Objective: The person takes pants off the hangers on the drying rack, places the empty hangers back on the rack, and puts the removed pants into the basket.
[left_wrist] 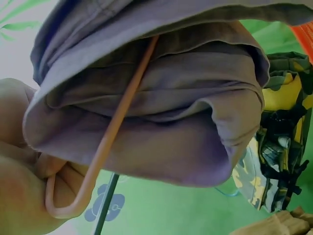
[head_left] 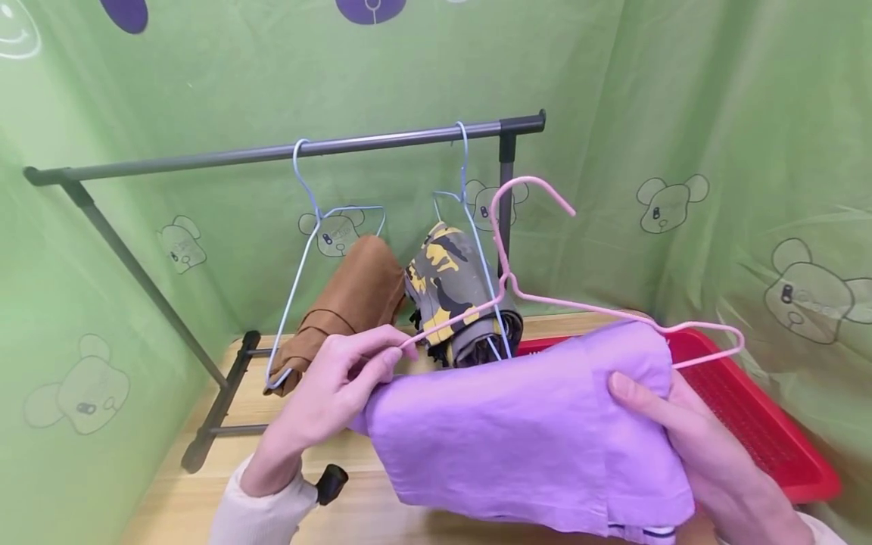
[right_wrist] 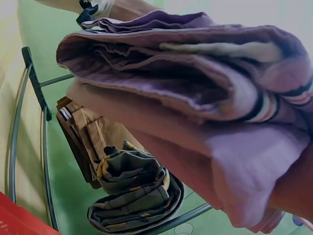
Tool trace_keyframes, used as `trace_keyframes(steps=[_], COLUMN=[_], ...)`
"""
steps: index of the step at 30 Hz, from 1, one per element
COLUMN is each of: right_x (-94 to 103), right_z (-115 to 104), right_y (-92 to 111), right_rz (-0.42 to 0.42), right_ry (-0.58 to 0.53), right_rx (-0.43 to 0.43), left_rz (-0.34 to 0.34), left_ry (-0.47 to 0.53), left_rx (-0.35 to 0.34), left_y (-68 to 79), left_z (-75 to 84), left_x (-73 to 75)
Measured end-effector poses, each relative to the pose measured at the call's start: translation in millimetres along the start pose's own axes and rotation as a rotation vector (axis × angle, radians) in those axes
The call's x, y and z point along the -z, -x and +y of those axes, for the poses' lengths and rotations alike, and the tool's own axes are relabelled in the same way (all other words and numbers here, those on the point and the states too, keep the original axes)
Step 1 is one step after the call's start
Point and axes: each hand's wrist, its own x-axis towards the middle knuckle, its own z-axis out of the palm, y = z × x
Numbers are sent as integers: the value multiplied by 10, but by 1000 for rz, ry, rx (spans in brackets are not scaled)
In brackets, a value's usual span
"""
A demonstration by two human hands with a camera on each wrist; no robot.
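Observation:
Folded purple trousers (head_left: 504, 446) hang over the lower bar of a pink wire hanger (head_left: 495, 231), whose hook points up and to the right. My left hand (head_left: 334, 382) pinches the hanger's left end between thumb and fingers, beside the cloth. My right hand (head_left: 715, 446) grips the right side of the trousers, thumb on top and the other fingers hidden behind. In the left wrist view, the hanger's bar (left_wrist: 117, 117) passes through the fold of the trousers. Layered edges with a striped trim (right_wrist: 266, 107) show in the right wrist view.
Behind my hands stands a metal rack (head_left: 381, 142). Blue hangers on its rail carry brown trousers (head_left: 354, 291) and a camouflage garment (head_left: 453, 272). A red basket (head_left: 811, 469) sits at the right on the wooden tabletop (head_left: 368, 462). Green curtain (head_left: 715, 91) surrounds the table.

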Motion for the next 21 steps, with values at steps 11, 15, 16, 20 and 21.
trace_keyframes(steps=[11,15,16,20,21], right_x=[-69,-76,-78,-52,-37], right_z=[-7,15,20,41,41], right_y=[-16,-21,-20,24,48], right_rz=[90,34,18,-18,-13], right_ry=[145,94,80,81,98], right_rx=[56,102,109,129,128], left_rz=[25,51,57,69,70], left_ry=[-33,-27,-20,4,7], left_rx=[-2,-2,0,19,24], left_y=[-2,14,20,42,44], left_z=[-8,16,22,13,5], left_x=[-74,-63,-55,-23,-18])
